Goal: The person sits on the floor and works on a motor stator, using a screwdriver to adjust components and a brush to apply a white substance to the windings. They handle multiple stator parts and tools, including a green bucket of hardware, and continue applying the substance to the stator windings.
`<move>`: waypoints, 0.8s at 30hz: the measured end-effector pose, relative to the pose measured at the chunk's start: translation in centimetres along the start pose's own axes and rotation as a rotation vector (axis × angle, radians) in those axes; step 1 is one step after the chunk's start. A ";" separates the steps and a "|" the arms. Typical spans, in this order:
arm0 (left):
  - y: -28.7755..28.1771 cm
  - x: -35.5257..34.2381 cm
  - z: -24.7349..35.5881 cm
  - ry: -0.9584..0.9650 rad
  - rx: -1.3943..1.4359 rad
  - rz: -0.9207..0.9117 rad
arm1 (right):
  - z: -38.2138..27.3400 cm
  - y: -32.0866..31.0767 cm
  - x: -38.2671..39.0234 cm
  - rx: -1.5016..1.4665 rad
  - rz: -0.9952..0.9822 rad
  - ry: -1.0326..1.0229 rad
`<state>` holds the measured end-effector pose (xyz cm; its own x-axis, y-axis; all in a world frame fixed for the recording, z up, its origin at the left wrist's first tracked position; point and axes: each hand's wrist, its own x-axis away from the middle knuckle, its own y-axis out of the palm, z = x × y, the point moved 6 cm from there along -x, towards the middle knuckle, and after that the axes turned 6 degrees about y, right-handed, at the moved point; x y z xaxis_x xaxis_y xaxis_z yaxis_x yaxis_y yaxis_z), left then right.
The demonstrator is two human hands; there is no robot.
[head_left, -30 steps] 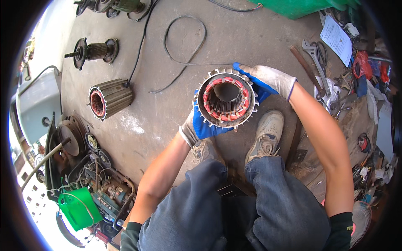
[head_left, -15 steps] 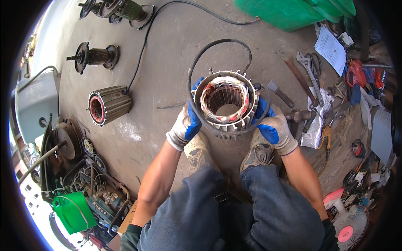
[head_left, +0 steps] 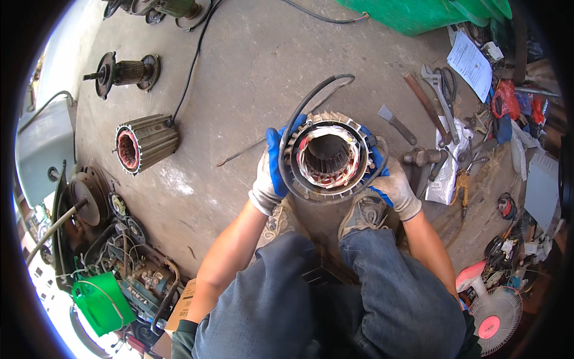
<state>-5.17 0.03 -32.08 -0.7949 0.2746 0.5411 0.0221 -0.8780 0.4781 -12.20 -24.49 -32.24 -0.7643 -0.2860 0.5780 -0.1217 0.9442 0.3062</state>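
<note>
I hold a round finned motor stator (head_left: 326, 157) upright in front of my knees, its open bore with reddish copper windings facing me. My left hand (head_left: 270, 176), in a white and blue glove, grips its left side. My right hand (head_left: 393, 186), gloved the same way, grips its right side. A black cable (head_left: 305, 105) loops from the housing's left rim up and over it. My two shoes rest on the concrete floor (head_left: 251, 72) just below the stator.
A second finned stator (head_left: 143, 143) lies on its side at the left, a rotor with shaft (head_left: 122, 73) beyond it. Hammer, chisel, wrenches and pliers (head_left: 436, 119) are scattered at the right. Motor parts and a green container (head_left: 101, 302) crowd the lower left; a small fan (head_left: 493, 317) sits lower right.
The stator has come closer and lower, toward my feet. My right hand moved from its top rim down to its right side, and the black cable now hangs around the housing.
</note>
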 end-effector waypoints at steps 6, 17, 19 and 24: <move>0.5 -0.7 6.9 0.120 -0.377 -0.198 | -1.3 -3.7 0.2 0.226 0.162 0.200; -6.6 2.4 -5.1 -0.223 -0.137 -0.080 | -2.3 -1.8 -3.5 -0.246 -0.067 0.343; -5.2 1.6 -4.1 0.333 -0.886 -0.323 | -2.1 -1.8 -4.6 -0.108 -0.081 0.234; -4.9 -0.7 -3.1 0.469 -1.305 -0.134 | 0.9 -1.6 -3.7 -0.452 0.101 0.241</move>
<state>-6.62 2.88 -36.94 -0.8785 0.4570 0.1391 -0.4379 -0.6541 -0.6168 -9.77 -24.78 -35.55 -0.5842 -0.2773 0.7627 0.2709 0.8193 0.5053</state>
